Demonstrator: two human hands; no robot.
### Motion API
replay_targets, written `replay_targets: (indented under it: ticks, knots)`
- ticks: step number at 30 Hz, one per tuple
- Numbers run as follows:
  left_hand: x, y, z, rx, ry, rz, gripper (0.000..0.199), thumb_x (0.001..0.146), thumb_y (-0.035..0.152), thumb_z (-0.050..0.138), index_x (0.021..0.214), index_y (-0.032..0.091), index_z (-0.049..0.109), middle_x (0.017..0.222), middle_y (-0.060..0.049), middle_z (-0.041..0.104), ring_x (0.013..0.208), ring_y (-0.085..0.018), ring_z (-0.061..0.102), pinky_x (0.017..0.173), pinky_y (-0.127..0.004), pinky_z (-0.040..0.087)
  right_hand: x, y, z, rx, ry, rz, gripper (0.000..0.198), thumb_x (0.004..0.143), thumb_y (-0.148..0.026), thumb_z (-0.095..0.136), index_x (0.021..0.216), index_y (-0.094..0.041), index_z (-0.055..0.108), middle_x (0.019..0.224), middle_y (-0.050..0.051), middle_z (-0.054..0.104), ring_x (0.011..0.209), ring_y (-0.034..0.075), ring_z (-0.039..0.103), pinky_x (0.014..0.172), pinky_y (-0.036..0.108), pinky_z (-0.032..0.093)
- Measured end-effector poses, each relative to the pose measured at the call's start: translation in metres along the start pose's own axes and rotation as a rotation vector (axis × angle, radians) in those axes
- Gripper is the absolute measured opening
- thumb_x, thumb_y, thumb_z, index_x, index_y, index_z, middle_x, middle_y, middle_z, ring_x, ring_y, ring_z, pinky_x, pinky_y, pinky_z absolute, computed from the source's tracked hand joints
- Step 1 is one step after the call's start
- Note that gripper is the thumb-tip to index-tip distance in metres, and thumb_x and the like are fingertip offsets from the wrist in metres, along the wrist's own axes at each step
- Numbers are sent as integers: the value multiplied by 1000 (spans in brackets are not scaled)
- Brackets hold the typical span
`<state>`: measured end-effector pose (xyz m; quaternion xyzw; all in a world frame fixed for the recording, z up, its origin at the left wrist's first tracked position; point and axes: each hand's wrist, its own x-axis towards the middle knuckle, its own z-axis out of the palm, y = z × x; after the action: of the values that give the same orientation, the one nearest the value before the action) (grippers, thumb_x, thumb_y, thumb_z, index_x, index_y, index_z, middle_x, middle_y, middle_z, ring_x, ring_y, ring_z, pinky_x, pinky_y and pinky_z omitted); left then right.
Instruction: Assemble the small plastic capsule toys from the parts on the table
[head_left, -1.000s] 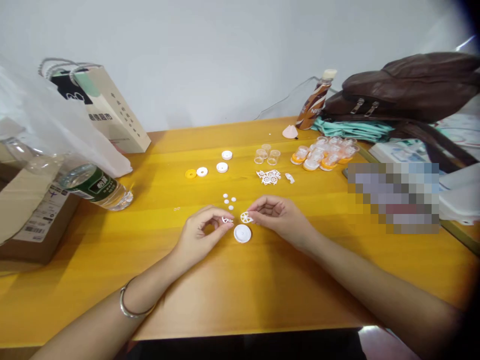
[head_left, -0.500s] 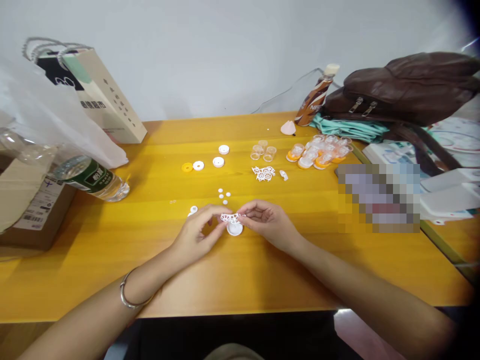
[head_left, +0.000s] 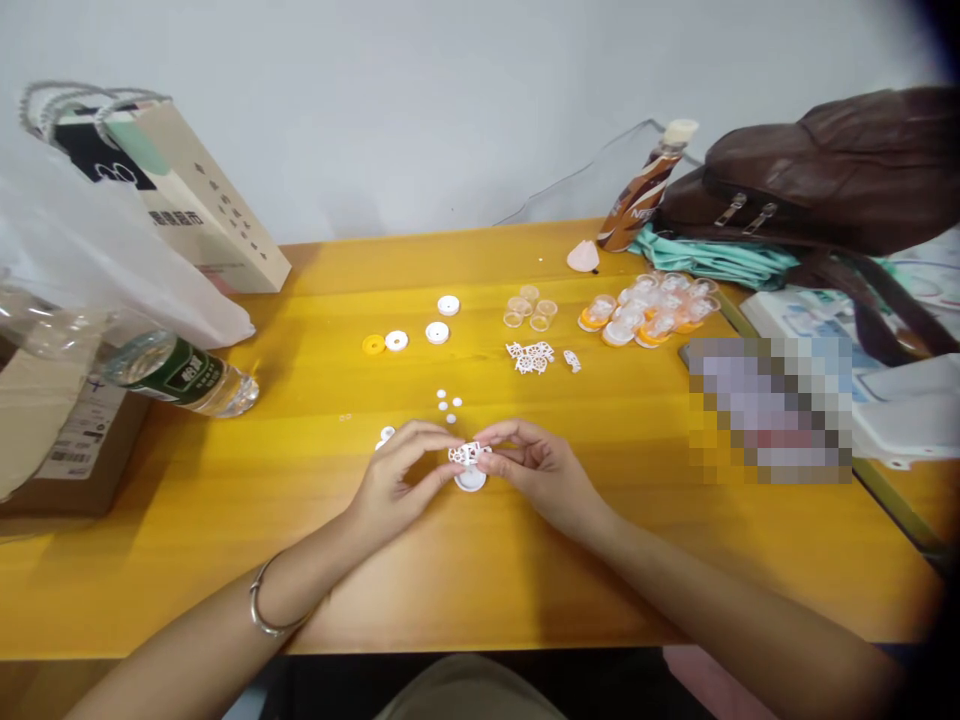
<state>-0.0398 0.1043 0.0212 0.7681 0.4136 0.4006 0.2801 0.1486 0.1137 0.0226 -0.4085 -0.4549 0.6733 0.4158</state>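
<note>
Between my two hands is a small white openwork plastic piece (head_left: 469, 454), pinched at both ends. My left hand (head_left: 401, 475) grips its left end with thumb and fingers, and my right hand (head_left: 536, 465) pinches the right end. Right below the piece sits a round white cap-like base (head_left: 471, 480), partly covered by it; whether the two touch I cannot tell. Small white discs (head_left: 442, 405) lie just beyond my hands. White round parts (head_left: 386, 436) are half hidden behind my left hand.
Farther back lie white and yellow rings (head_left: 373, 344), clear cups (head_left: 529, 307), a pile of white openwork pieces (head_left: 529, 357) and assembled clear-topped pieces (head_left: 649, 309). A water bottle (head_left: 184, 372) and cardboard box (head_left: 67, 440) stand left; a brown bag (head_left: 817, 180) and drink bottle (head_left: 646, 190) right.
The white piece is tilted differently, its openwork face now more toward me. Both hands stay on it. The whole view has shifted slightly.
</note>
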Motion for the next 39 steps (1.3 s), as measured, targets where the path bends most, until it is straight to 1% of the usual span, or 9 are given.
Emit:
replay_targets:
  ticks: [5,15,20,24,26,28,32,34,39]
  knots:
    - [-2,-1,1,30,-1,64,25,78,14,62,103,20,61,93,-7,63,86,-16,59,77,-31,48,-2,0,1,-8,-44,2,13,69,-25,70,81,-23,66,80,-1,66,74,12,62,73,26,50]
    - [-6,-3,0,64,-20,105,30,79,13,61,108,21,61,95,-7,64,84,-14,60,74,-28,49,-5,3,3,39,-69,-4,13,71,-25,70,82,-22,65,81,-1,69,78,12,65,77,28,50]
    - [-8,-4,4,81,15,141,27,76,12,64,102,18,63,90,-7,65,82,-15,61,73,-28,49,-6,7,4,62,-73,-47,13,72,-23,69,83,-20,63,81,0,68,77,10,65,76,25,51]
    - [-8,0,7,88,-5,143,25,75,11,65,99,17,63,90,-7,65,82,-15,60,73,-27,48,-7,7,6,78,-42,-69,15,70,-21,71,82,-21,62,76,-3,65,73,9,64,71,22,51]
    - [-7,2,7,45,-12,77,26,75,12,65,100,17,61,90,-6,65,83,-14,60,75,-27,47,-7,7,6,66,-35,-74,15,71,-22,70,83,-21,61,76,-3,65,74,9,64,71,23,51]
    - [-7,4,7,-37,-4,-45,26,75,14,66,100,16,60,88,-5,65,80,-13,59,75,-25,47,-7,6,6,43,-35,-80,15,72,-23,69,84,-21,61,77,-2,66,76,10,64,72,24,51]
    - [-6,6,8,-226,-4,-254,11,77,19,64,87,15,60,76,-2,62,70,-10,57,68,-21,46,-8,5,5,3,-7,-85,16,72,-23,69,84,-21,60,75,-2,63,72,10,62,70,23,50]
    - [-5,6,9,-294,-37,-315,8,78,21,63,81,14,61,72,-1,62,66,-9,56,64,-20,46,-8,5,5,2,2,-81,16,71,-24,70,83,-20,59,74,-2,62,71,9,61,69,23,50]
    - [-1,11,11,-416,-84,-418,12,80,23,60,76,12,61,72,-4,66,66,-10,59,64,-21,47,-10,7,6,-7,-7,-77,19,69,-27,71,79,-20,56,71,-2,62,69,10,60,68,24,49]
